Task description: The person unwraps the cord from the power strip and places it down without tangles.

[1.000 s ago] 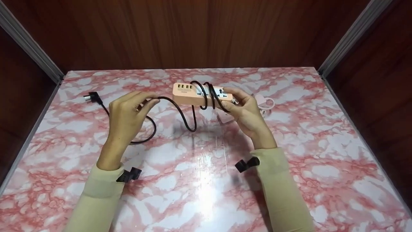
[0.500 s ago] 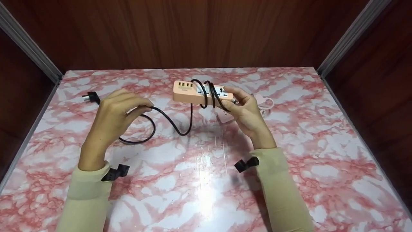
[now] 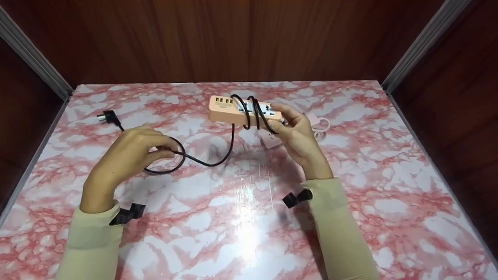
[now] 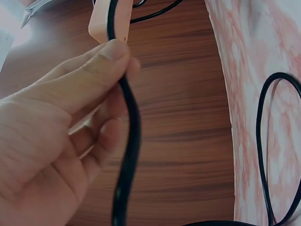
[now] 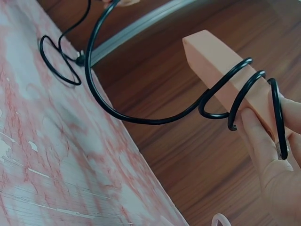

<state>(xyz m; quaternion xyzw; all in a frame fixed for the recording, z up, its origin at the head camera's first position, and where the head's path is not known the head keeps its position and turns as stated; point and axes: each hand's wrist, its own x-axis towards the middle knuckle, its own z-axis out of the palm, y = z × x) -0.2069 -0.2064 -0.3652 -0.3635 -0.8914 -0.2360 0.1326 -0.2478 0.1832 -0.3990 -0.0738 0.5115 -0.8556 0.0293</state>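
My right hand (image 3: 299, 136) grips the right end of a peach power strip (image 3: 227, 114), held above the table with its sockets and USB ports facing up. Several turns of its black cord (image 3: 247, 116) wrap round the strip. From there the cord sags in a loop to my left hand (image 3: 136, 155), which pinches it between thumb and fingertips. In the left wrist view the pinched cord (image 4: 133, 127) runs down past the fingers. Beyond my left hand, the cord's black plug (image 3: 110, 117) lies on the table with its prongs pointing left.
Behind my right hand, a pale pink charger-like block (image 3: 271, 140) and a pink looped item (image 3: 321, 123) lie on the marbled table (image 3: 218, 241). Dark wood panels (image 3: 233, 42) enclose the back and both sides.
My left hand has moved left and down, drawing the cord with it, so the hanging loop is wider and lower. My right hand and the power strip have barely shifted.
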